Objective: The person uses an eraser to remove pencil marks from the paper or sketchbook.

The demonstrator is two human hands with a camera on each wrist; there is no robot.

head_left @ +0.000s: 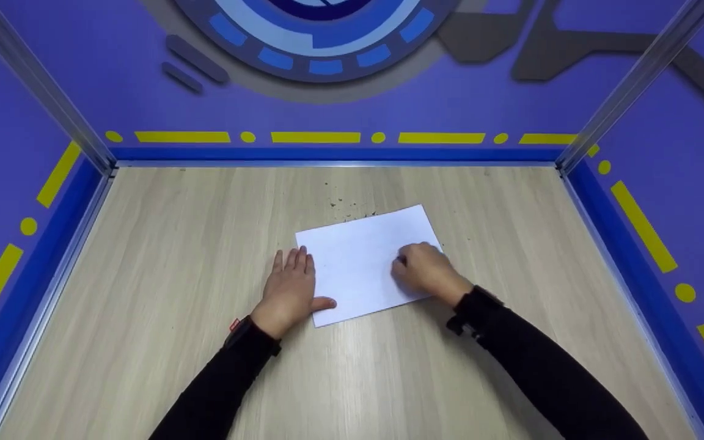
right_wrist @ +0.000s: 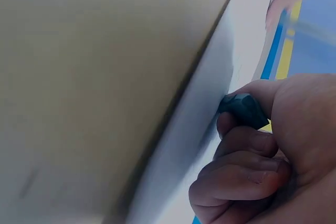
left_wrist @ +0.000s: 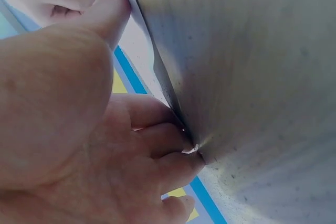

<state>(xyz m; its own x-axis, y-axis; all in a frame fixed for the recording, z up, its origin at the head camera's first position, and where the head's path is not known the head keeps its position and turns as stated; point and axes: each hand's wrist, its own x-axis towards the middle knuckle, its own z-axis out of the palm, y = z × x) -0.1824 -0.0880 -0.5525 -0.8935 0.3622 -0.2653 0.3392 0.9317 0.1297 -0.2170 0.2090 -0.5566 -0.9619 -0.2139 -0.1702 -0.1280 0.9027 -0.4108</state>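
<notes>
A white sheet of paper (head_left: 358, 260) lies at a slant on the wooden table. My left hand (head_left: 289, 287) rests flat at its left edge, fingers extended and thumb laid over the lower left corner. On the right part of the sheet, my right hand (head_left: 426, 269) pinches a small dark teal eraser (right_wrist: 245, 110) between thumb and index finger, the other fingers curled in. The right wrist view shows the eraser's end right at the paper's surface. In the head view the fingers hide most of it.
Dark crumbs (head_left: 340, 201) are scattered on the table (head_left: 193, 244) just beyond the paper's far edge, with a few specks to the right. Blue-purple panels (head_left: 321, 116) with yellow marks wall the table at the back and both sides.
</notes>
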